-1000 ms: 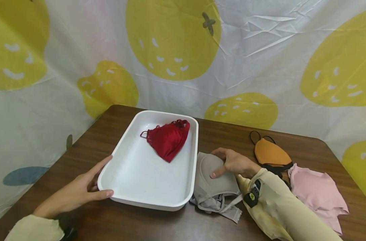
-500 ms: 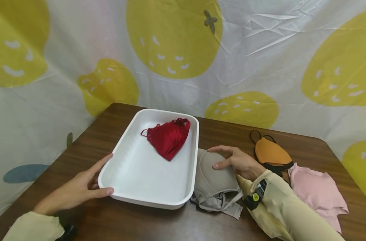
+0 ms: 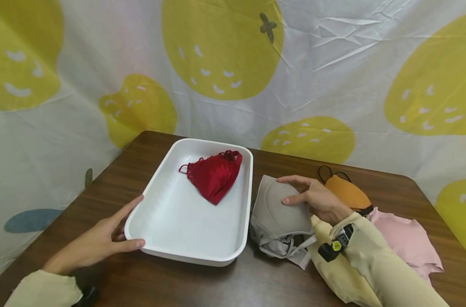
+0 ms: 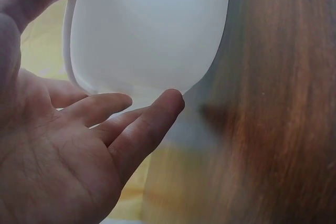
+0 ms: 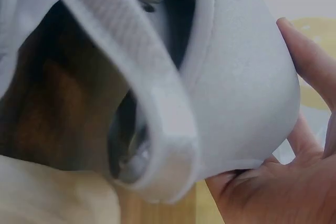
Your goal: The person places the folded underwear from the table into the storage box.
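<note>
My left hand grips the near left corner of a white rectangular tray, thumb on the rim. In the left wrist view its fingers lie against the outside of the tray. A folded red satin bra lies inside toward the far right corner. Beside the tray's right wall, my right hand holds a folded grey bra by its moulded cup. The right wrist view shows the cup between thumb and fingers, with a strap looping down in front; part of the hand is hidden.
On the right of the brown wooden table lie an orange bra with dark straps, partly behind my right hand, and a pink garment. A fruit-printed curtain hangs behind the table's far edge.
The grey bra, in my right hand, has shifted right and upward in view, away from the tray's side. My left hand, the tray and the red bra stay in place.
</note>
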Demonstrator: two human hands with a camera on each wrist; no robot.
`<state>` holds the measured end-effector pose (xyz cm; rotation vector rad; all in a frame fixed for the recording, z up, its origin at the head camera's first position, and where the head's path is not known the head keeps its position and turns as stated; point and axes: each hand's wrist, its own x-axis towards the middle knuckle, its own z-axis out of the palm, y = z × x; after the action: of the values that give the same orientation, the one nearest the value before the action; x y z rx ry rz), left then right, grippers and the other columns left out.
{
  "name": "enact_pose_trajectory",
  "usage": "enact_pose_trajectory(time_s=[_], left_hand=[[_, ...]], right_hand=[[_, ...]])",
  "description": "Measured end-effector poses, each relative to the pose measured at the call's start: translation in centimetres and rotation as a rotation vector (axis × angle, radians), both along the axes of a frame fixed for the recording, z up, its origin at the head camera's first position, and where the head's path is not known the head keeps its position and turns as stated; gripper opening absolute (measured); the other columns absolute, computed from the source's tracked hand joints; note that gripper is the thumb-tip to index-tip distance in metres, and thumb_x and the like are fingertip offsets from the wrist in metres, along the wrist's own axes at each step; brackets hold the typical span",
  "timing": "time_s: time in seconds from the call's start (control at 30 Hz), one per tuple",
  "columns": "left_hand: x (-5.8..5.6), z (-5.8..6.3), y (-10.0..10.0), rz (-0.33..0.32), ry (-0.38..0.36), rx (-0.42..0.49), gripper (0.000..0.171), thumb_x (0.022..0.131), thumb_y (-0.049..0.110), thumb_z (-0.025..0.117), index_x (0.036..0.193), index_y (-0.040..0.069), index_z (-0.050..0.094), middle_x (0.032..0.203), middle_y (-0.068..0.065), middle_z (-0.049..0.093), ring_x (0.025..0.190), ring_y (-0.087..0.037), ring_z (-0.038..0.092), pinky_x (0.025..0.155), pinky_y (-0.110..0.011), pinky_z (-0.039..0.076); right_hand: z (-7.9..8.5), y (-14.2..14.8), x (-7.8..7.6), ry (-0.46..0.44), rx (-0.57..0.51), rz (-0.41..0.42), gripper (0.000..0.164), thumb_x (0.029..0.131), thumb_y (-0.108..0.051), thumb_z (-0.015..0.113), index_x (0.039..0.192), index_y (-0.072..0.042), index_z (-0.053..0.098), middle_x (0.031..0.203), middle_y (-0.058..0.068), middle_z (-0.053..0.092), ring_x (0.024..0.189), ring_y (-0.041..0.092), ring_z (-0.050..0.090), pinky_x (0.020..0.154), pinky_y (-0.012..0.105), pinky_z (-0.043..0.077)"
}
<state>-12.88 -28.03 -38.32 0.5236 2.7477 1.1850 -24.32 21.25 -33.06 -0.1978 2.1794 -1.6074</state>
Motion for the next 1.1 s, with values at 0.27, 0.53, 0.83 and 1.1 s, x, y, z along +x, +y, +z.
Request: enact_pose_trajectory(time_s=[0.27, 0.53, 0.83, 1.1], left_hand=[[0.0, 0.1, -0.1, 0.008, -0.004, -0.031, 0.103, 0.089, 0.031, 0.077, 0.164, 0.017, 0.008, 0.152, -0.029, 0.042, 0.099, 0.003, 0.057, 0.080, -0.016, 0.051], [-0.2, 0.3, 0.2, -0.014, -0.017, 0.016, 0.103, 0.089, 0.028, 0.077, 0.163, 0.015, 0.008, 0.130, -0.022, 0.060, 0.090, 0.002, 0.059, 0.076, -0.017, 0.050], [-0.1, 0.2, 0.1, -0.008, -0.011, 0.011, 0.103, 0.088, 0.030, 0.078, 0.163, 0.016, 0.009, 0.141, -0.028, 0.052, 0.092, 0.002, 0.059, 0.077, -0.017, 0.050], [0.0, 0.2, 0.0, -0.015, -0.013, 0.029, 0.103, 0.089, 0.028, 0.077, 0.163, 0.015, 0.008, 0.133, -0.025, 0.058, 0.091, 0.004, 0.059, 0.076, -0.016, 0.050]], right_hand=[[2.3, 0.1, -0.4, -0.015, -0.098, -0.036, 0.058, 0.088, -0.009, 0.076, 0.140, -0.029, 0.057, 0.127, -0.008, 0.057, 0.107, 0.014, 0.062, 0.089, 0.037, 0.055], [5.4, -0.4, -1.0, 0.036, -0.124, -0.086, 0.051, 0.093, -0.011, 0.072, 0.136, -0.032, 0.054, 0.120, -0.009, 0.061, 0.103, 0.011, 0.065, 0.086, 0.034, 0.055], [7.3, -3.2, -2.2, 0.075, -0.181, -0.155, 0.051, 0.094, -0.011, 0.070, 0.139, -0.027, 0.053, 0.151, 0.001, 0.037, 0.101, 0.011, 0.061, 0.082, 0.029, 0.054], [8.1, -6.9, -3.2, 0.059, -0.289, -0.200, 0.049, 0.093, -0.007, 0.069, 0.137, -0.025, 0.055, 0.123, -0.001, 0.054, 0.100, 0.014, 0.060, 0.080, 0.030, 0.055]])
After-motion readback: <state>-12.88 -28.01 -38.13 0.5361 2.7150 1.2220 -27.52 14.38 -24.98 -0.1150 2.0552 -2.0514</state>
